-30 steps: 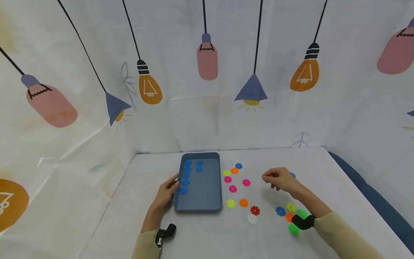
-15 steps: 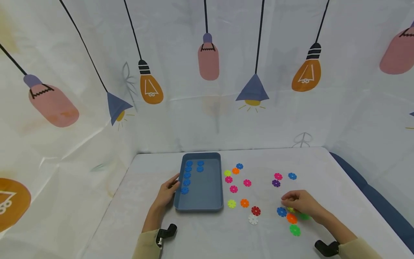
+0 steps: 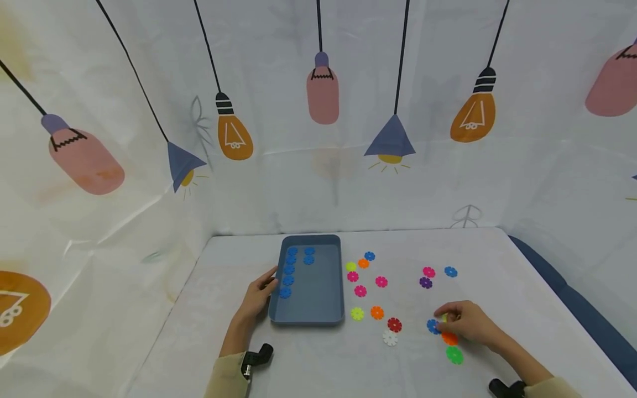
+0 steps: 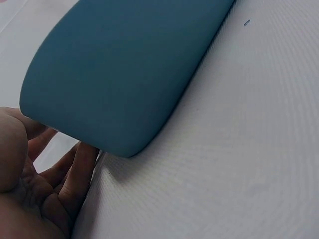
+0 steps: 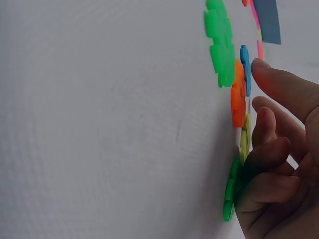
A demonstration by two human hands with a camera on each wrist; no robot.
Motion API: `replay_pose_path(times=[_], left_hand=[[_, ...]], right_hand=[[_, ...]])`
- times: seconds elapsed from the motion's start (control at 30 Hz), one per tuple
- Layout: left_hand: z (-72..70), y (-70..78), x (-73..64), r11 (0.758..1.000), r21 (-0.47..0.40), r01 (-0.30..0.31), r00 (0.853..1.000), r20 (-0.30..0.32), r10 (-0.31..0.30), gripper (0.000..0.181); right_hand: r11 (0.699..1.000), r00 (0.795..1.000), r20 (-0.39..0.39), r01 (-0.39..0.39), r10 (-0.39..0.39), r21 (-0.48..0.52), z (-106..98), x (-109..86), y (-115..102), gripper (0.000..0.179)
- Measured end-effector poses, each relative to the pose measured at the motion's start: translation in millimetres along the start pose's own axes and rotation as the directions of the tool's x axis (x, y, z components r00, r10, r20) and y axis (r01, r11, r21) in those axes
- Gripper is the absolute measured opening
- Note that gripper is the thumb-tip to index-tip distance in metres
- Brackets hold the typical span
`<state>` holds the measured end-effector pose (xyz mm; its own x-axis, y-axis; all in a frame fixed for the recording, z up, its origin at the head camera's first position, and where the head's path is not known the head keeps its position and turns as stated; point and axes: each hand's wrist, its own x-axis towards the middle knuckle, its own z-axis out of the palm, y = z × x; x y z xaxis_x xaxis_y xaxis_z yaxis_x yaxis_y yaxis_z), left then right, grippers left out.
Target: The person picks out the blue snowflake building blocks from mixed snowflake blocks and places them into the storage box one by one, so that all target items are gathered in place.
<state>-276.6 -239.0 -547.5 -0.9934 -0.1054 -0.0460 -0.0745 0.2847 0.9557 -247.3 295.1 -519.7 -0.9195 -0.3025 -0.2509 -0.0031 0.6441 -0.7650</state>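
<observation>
My left hand (image 3: 257, 296) grips the left wall of the blue-grey tray (image 3: 316, 316), thumb at the rim. Part of that hand (image 4: 47, 184) shows below the tray's corner in the left wrist view. Several blue notched plastic discs lie in the tray, in two columns. My right hand (image 3: 470, 322) is over a cluster at right, thumb beside a blue notched disc (image 3: 432, 326), forefinger stretched out, nothing pinched. An orange disc (image 5: 238, 94), a yellow disc (image 5: 245, 137) and green discs (image 5: 222, 47) lie close to this hand; fingers partly hide the yellow one.
Loose pink (image 3: 381, 282), orange (image 3: 377, 313), yellow, red (image 3: 395, 324), white (image 3: 390, 338) and blue discs lie between tray and right hand. Pink, purple (image 3: 425, 283) and blue discs lie farther back. A white printed sheet (image 3: 278, 188) stands behind the table.
My right hand has moved down and to the right, from above the purple and pink discs to the cluster. Its thumb and forefinger have since parted. The left hand stays at the tray.
</observation>
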Motion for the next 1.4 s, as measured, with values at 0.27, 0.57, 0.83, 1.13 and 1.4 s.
replay_pose_path(times=[0.27, 0.57, 0.83, 1.13, 1.4], left_hand=[[0.5, -0.5, 1.1, 1.000, 0.011, -0.001, 1.000, -0.002, 0.001, 0.046], [0.3, 2.8, 4.0, 1.000, 0.007, -0.019, 1.000, -0.001, 0.019, 0.046], [0.5, 0.2, 0.9, 1.000, 0.010, -0.009, 1.000, -0.005, 0.009, 0.046], [-3.8, 31.2, -9.2, 1.000, 0.000, -0.031, 0.999, 0.035, 0.031, 0.045], [-2.2, 7.7, -4.8, 1.000, -0.001, 0.016, 0.999, 0.030, -0.016, 0.047]], right_hand=[[0.998, 1.000, -0.027, -0.004, 0.002, -0.055, 5, -2.0, -6, 0.036], [0.998, 1.000, -0.026, 0.004, -0.006, -0.069, 3, 3.6, -6, 0.034], [0.994, 0.997, -0.055, -0.064, 0.059, -0.084, 13, 4.1, -12, 0.036], [0.998, 0.995, -0.104, -0.007, 0.000, -0.068, 17, 11.1, -33, 0.018], [0.992, 0.999, -0.032, 0.016, -0.012, 0.124, 29, 26.4, -56, 0.016]])
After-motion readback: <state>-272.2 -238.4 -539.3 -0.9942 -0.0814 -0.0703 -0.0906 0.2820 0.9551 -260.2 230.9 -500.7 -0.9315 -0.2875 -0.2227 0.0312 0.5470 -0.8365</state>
